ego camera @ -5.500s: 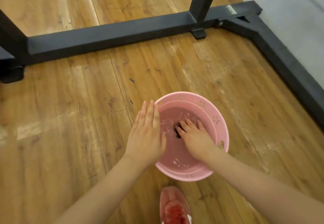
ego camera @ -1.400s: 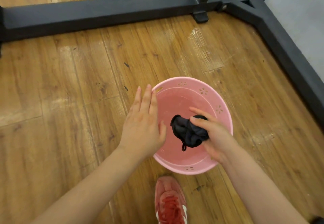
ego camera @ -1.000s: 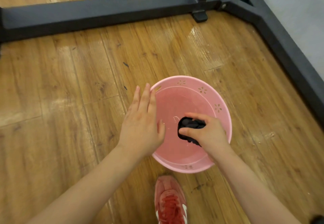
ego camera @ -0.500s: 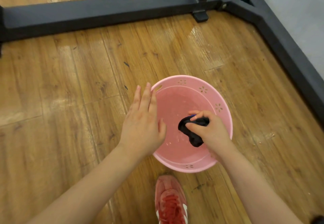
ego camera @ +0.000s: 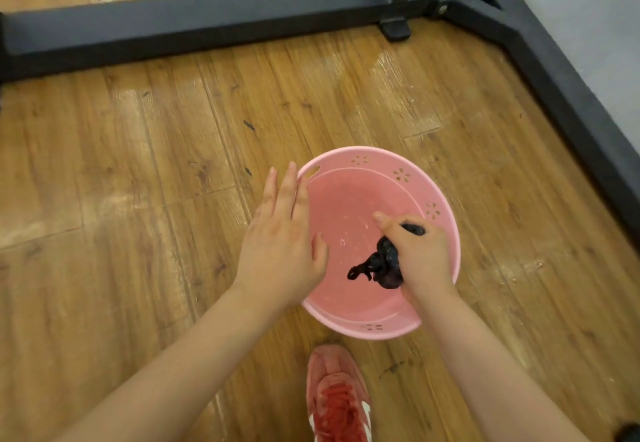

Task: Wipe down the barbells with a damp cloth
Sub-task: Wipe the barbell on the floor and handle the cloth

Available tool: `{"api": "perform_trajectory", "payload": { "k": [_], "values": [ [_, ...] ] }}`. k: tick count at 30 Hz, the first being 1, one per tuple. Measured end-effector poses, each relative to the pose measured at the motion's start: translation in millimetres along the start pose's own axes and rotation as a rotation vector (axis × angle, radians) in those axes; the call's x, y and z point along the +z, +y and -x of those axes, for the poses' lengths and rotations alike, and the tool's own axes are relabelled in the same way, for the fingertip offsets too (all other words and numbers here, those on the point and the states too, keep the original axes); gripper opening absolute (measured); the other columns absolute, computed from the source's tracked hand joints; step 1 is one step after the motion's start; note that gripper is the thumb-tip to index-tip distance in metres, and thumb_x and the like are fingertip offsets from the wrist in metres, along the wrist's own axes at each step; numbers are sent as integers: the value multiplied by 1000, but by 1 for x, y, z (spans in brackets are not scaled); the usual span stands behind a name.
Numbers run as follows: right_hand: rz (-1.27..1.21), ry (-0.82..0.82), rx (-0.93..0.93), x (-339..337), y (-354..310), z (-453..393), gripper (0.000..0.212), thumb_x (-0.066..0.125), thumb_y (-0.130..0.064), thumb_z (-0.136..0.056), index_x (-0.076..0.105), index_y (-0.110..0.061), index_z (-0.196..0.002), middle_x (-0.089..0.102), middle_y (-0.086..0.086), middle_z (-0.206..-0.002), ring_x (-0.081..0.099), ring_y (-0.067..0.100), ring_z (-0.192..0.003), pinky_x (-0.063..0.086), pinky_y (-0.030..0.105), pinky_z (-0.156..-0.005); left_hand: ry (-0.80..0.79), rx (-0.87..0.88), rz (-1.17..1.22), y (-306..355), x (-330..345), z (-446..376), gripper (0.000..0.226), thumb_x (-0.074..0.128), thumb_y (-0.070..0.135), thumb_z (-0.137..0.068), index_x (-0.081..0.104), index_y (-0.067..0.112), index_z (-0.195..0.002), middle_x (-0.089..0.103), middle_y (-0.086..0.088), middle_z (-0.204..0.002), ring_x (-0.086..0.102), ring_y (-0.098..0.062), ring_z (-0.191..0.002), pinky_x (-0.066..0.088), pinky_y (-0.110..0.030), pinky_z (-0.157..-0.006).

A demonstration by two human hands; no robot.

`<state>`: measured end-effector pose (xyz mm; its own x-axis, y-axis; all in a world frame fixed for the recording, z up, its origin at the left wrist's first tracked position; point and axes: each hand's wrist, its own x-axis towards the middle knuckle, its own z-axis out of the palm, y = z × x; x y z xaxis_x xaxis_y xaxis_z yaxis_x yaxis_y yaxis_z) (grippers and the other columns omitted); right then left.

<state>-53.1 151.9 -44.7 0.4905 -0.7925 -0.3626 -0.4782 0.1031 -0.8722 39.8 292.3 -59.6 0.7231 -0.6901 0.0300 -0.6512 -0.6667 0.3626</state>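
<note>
- We see the right hand [ego camera: 420, 254] over the right half of a pink basin [ego camera: 398, 175], its fingers curled tight round a dark wet cloth [ego camera: 382, 261].
- The cloth is bunched in that fist; a twisted tail of it sticks out on the thumb side and hangs down toward the basin's bottom. We cannot tell whether the tail touches the bottom.
- The back of the right hand faces up at us, the knuckles point toward the far rim, and the forearm runs in from the lower right corner.
- Our left hand [ego camera: 280, 237] lies flat and relaxed, its fingers [ego camera: 289, 189] straight and close together, pointing away from us; it holds nothing.
- That hand sits at the basin's left rim, the palm side down against the edge, the thumb reaching inward over the bowl. The left forearm comes in from the lower left.
- The two hands are near each other but apart, with the basin's pink floor showing between them.
- The basin stands on a wooden floor [ego camera: 138, 164]; its inside looks wet, with small droplets.
- A red shoe [ego camera: 337, 396] shows just below the basin.
- A black metal frame [ego camera: 207, 16] lies across the floor beyond the basin and runs down the right side.
</note>
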Motion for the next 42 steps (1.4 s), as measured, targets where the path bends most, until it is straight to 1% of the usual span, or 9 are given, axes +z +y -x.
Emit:
{"api": "perform_trajectory", "payload": {
  "k": [8,18,21,23,25,30,33,38,42],
  "values": [
    [114,67,-148,2,-5,0,52,71,-28,-84,37,-15,-46,29,-9,-38,28,9,-41,27,19,-47,2,7,-16,0,0,0,73,34,36,-83,34,-7,-142,29,-21,-152,26,-39,-140,25,-40,-103],
    [104,62,-263,3,-1,3,46,72,-25,-82,41,-13,-50,34,-10,-41,33,6,-44,30,14,-48,7,7,-9,0,-1,0,73,35,35,-83,34,-7,-142,29,-21,-152,26,-39,-140,26,-41,-103],
    [-1,-92,-183,0,-4,-2,30,82,-34,-67,56,-21,-73,58,-15,-70,54,-1,-67,42,11,-64,11,9,3,0,-1,0,73,36,35,-82,35,-7,-142,30,-22,-152,27,-40,-140,27,-41,-103],
    [-30,-198,-95,-4,-2,-5,41,86,-24,-62,55,-28,-90,60,-10,-93,59,4,-86,46,18,-72,14,11,7,0,-1,0,73,35,34,-82,36,-8,-141,30,-22,-151,27,-40,-140,27,-41,-104],
    [27,-174,-96,-8,-3,-4,42,82,-10,-68,54,-30,-92,60,-8,-99,59,6,-91,46,18,-71,18,18,3,0,-1,0,72,35,33,-82,36,-8,-141,31,-23,-151,28,-41,-139,26,-43,-104],
    [103,-89,-205,-20,-5,0,33,83,-10,-69,53,-19,-80,64,-9,-86,60,2,-77,48,15,-63,12,11,7,0,0,-1,73,35,34,-82,35,-7,-142,30,-22,-152,27,-41,-140,27,-42,-104],
    [176,-71,-256,-19,-6,2,35,81,-9,-71,48,-18,-76,52,-4,-74,51,-4,-62,42,11,-55,5,5,10,0,0,0,73,34,35,-83,33,-6,-143,28,-21,-153,25,-40,-141,26,-41,-104],
    [95,-52,-311,-13,-10,6,30,79,-4,-72,59,-25,-81,62,-14,-81,58,-6,-78,44,8,-67,15,7,2,0,0,-1,72,35,35,-83,36,-7,-142,31,-21,-151,28,-40,-139,26,-40,-103],
    [85,-21,-323,-6,-11,8,25,79,-5,-73,58,-19,-70,60,-22,-64,56,-7,-65,41,5,-61,19,12,-7,0,0,0,71,37,34,-83,36,-7,-141,32,-22,-151,29,-40,-139,24,-41,-103]
  ]
}}
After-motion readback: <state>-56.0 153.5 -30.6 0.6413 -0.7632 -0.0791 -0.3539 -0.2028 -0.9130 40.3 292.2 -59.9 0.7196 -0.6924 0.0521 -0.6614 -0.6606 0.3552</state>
